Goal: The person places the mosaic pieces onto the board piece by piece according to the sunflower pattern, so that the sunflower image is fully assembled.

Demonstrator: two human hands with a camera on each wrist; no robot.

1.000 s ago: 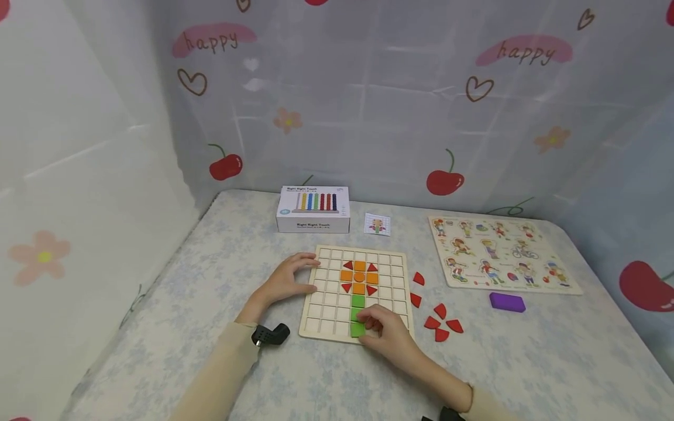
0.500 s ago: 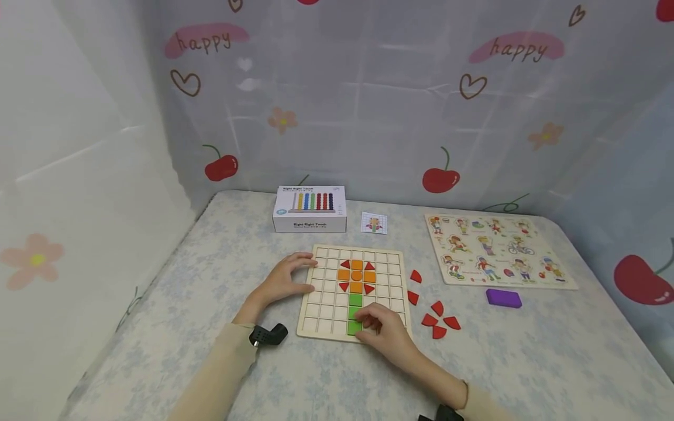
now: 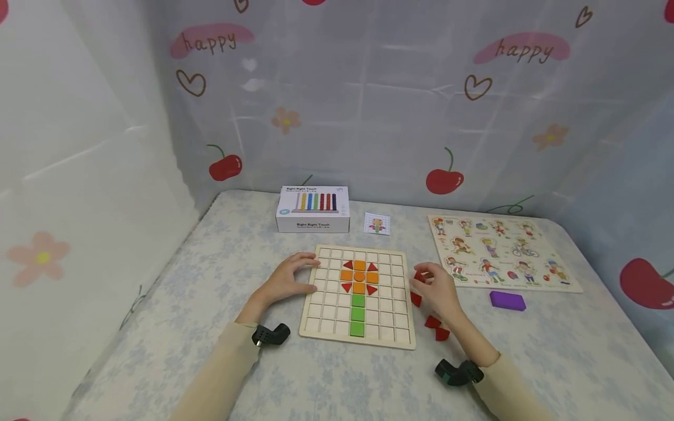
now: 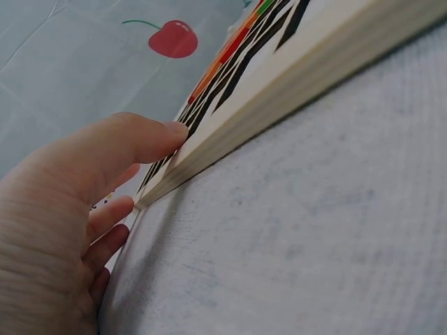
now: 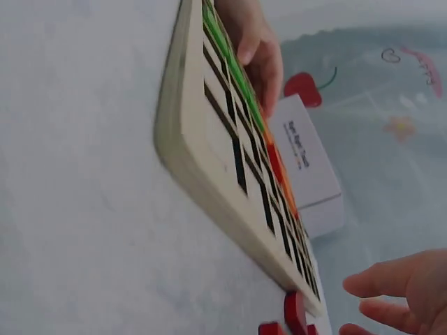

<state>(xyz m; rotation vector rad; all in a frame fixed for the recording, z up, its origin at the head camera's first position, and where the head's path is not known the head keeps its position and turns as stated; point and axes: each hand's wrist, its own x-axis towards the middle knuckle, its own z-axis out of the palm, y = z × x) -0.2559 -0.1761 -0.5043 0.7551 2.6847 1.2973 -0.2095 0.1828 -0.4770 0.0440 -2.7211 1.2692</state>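
My left hand (image 3: 286,279) rests at the left edge of a wooden grid board (image 3: 321,335), thumb at the rim (image 4: 157,143) and fingers spread along the side. On the board sit orange squares (image 3: 360,266) around an orange disc (image 3: 359,277), with red triangles (image 3: 371,290) at the corners and a column of green squares (image 3: 357,314) below. My right hand (image 3: 439,292) is over the red quarter-circle pieces right of the board, fingers loosely bent and fingertips near one red piece (image 3: 418,276). Another red piece (image 3: 416,300) lies by the board edge; some are hidden behind the hand.
A white box (image 3: 313,209) and a small pattern card (image 3: 377,224) lie behind the board. To the right are a picture puzzle board (image 3: 505,254) and a purple block (image 3: 508,301). Two more red pieces (image 3: 442,334) lie by the right wrist.
My right hand has left the lower green squares and moved right and away from me to the red pieces. All three green squares now show fully; the left hand has stayed at the board.
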